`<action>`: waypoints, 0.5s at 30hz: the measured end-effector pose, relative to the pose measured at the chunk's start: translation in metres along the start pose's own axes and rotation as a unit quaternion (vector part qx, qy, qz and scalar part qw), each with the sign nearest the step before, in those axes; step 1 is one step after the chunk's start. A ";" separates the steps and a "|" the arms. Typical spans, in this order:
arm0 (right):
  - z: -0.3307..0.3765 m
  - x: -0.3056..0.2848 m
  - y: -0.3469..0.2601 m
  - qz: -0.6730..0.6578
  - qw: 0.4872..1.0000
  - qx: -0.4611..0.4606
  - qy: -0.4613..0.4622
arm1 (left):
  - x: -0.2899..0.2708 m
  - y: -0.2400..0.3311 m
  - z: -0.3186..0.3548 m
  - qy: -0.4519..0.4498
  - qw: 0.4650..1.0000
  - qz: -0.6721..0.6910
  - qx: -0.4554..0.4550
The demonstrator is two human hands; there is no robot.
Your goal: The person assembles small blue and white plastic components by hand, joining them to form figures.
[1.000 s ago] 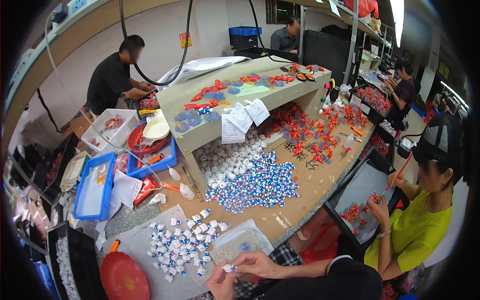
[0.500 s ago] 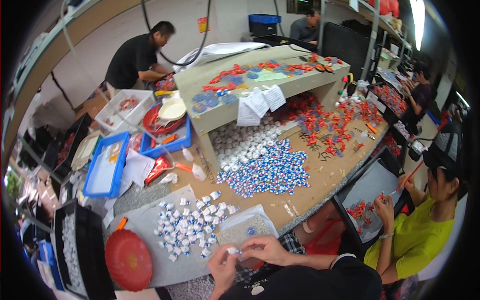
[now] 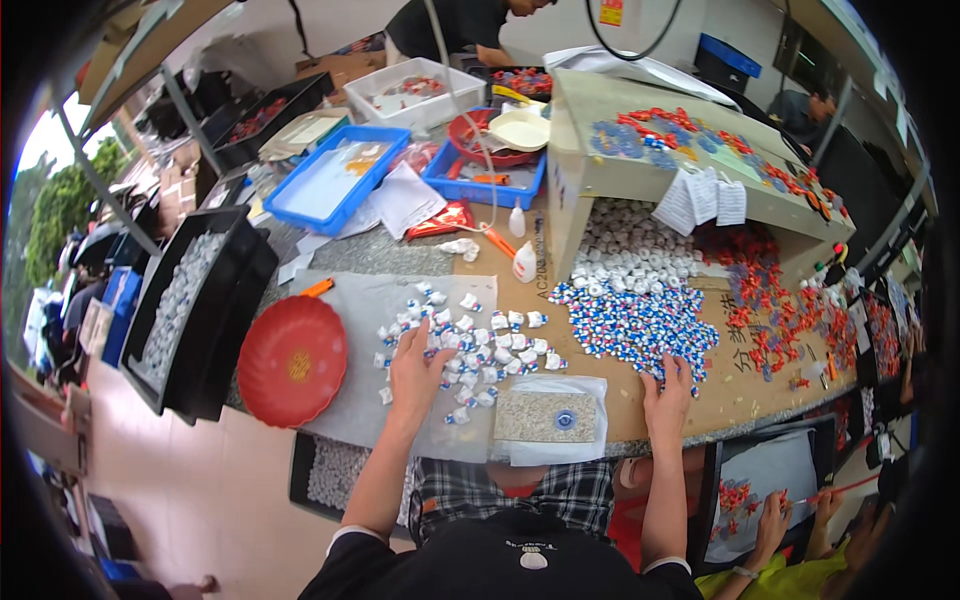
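Head view: a crowded workshop bench (image 3: 690,415) where the left hand (image 3: 418,368) and right hand (image 3: 667,392) rest open-fingered on small parts (image 3: 470,345).

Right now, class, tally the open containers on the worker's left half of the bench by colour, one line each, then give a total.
Red round dish: 1
Blue trays: 2
Black bins: 2
White tub: 1
Total: 6
The left hand rests on small white pieces, beside the red dish.
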State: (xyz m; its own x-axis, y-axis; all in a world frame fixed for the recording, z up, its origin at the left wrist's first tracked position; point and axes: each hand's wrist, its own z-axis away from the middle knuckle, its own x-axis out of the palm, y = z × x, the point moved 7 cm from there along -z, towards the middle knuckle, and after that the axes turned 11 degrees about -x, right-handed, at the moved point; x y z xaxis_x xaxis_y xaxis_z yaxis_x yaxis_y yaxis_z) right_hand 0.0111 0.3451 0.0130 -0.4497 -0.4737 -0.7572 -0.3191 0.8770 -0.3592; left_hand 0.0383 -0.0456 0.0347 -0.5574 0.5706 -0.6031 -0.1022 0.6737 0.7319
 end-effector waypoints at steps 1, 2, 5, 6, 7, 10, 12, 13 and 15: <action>0.000 0.006 0.002 0.029 0.999 -0.015 -0.012 | -0.006 0.001 0.001 -0.001 0.997 0.063 -0.049; -0.002 0.015 0.003 -0.026 0.998 0.022 -0.052 | -0.013 -0.005 0.005 0.036 0.995 0.088 -0.019; -0.002 0.020 -0.001 -0.041 0.997 -0.027 -0.058 | 0.006 -0.045 0.033 -0.092 0.728 0.621 -0.275; -0.002 0.019 -0.002 -0.042 0.997 -0.036 -0.062 | 0.007 -0.035 0.048 -0.107 0.635 0.687 -0.337; -0.001 0.021 -0.002 -0.049 0.995 -0.043 -0.070 | 0.004 -0.035 0.059 -0.094 0.636 0.686 -0.340; 0.003 0.019 0.003 -0.047 0.997 -0.022 -0.050 | 0.014 -0.024 0.099 -0.116 0.487 0.753 -0.427; 0.002 0.023 0.005 -0.050 0.996 -0.014 -0.066 | 0.011 -0.010 0.127 -0.151 0.521 0.666 -0.512; 0.000 0.024 0.005 -0.050 0.996 -0.005 -0.078 | 0.012 -0.010 0.137 -0.148 0.520 0.666 -0.514; -0.003 0.022 -0.002 -0.051 0.997 -0.011 -0.064 | 0.016 -0.003 0.151 -0.229 0.576 0.618 -0.483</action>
State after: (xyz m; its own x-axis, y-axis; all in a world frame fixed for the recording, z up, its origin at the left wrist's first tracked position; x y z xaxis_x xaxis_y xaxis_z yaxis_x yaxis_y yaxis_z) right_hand -0.0009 0.3332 -0.0011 -0.3046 -0.5447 -0.7814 -0.3768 0.8224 -0.4263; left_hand 0.1541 0.0321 -0.0248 -0.4442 0.5472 0.7094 -0.3945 -0.8303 0.3935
